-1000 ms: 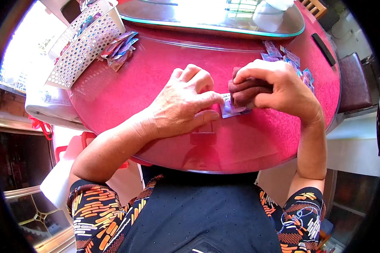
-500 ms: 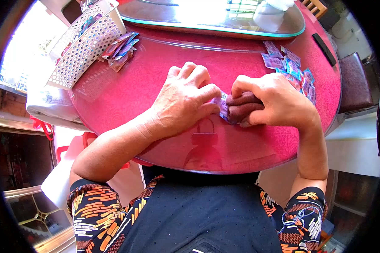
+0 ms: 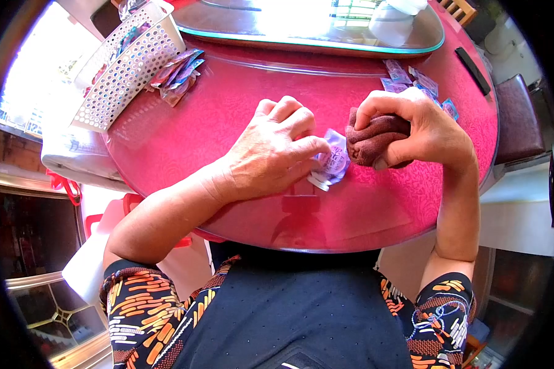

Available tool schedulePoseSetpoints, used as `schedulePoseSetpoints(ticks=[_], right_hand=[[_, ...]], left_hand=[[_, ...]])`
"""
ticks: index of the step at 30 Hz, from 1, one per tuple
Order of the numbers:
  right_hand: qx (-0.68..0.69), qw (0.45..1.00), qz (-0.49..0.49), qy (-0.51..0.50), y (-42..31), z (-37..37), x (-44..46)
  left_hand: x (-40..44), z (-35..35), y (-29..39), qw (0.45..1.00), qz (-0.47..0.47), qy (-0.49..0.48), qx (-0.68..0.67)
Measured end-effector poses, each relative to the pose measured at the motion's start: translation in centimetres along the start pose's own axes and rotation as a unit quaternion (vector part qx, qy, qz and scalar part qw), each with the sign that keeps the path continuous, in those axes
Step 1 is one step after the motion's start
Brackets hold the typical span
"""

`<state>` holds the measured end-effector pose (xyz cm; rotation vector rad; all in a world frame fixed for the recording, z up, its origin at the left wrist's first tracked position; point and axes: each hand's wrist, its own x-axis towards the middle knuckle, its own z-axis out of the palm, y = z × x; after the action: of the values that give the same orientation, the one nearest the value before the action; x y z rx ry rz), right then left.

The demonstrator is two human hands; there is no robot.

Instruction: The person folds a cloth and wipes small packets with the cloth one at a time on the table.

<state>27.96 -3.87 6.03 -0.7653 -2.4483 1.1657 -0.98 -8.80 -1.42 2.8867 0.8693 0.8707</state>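
Note:
Between the thumb and fingers of my left hand is a small purple-and-white packet, held just above or against the red table. My right hand grips a folded brown cloth, bunched so its layers show. The cloth sits right of the packet with a narrow gap between them. Behind my right hand lies a group of small printed packets, partly covered by the hand. My left fingertips are partly hidden behind the thumb and packet.
A white perforated basket leans at the table's left, holding more packets. Beside it lies a pile of colourful packets. A raised glass-topped turntable spans the back. A black bar-shaped object lies near the right edge, by a brown chair.
My right hand has lifted the brown cloth up and to the right, off the packet. More of the packet now shows, still pinched by my left hand, which has hardly moved.

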Motion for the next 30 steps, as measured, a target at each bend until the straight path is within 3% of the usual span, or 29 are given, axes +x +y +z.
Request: schedulePoseSetpoints(ticks=[2,5,9,13,16,25,30], right_hand=[[-0.002,1.000,0.003,0.012,-0.2,0.0,0.1],[-0.025,0.999,-0.019,0.042,-0.3,0.4,0.3],[-0.038,0.994,-0.057,0.081,0.2,0.9,0.7],[-0.054,0.994,-0.064,0.071,-0.7,1.9,1.1],[-0.200,0.976,-0.061,0.068,-0.8,2.6,1.2],[-0.183,0.976,-0.078,0.091,-0.7,3.7,1.7],[-0.216,0.973,-0.066,0.054,-1.0,3.7,1.6]], left_hand=[[0.0,0.3,-0.3,0.999,0.018,0.014,0.037],[0.1,-0.3,-0.3,0.997,-0.045,0.052,-0.046],[-0.3,-1.2,0.1,0.997,-0.022,-0.027,-0.064],[-0.2,-0.5,-0.3,0.999,-0.018,0.017,-0.028],[-0.2,-0.6,-0.7,0.998,-0.039,0.026,-0.033],[-0.5,-0.4,-0.9,0.994,-0.083,0.019,-0.067],[-0.3,-0.5,-0.9,0.991,-0.105,0.020,-0.081]])
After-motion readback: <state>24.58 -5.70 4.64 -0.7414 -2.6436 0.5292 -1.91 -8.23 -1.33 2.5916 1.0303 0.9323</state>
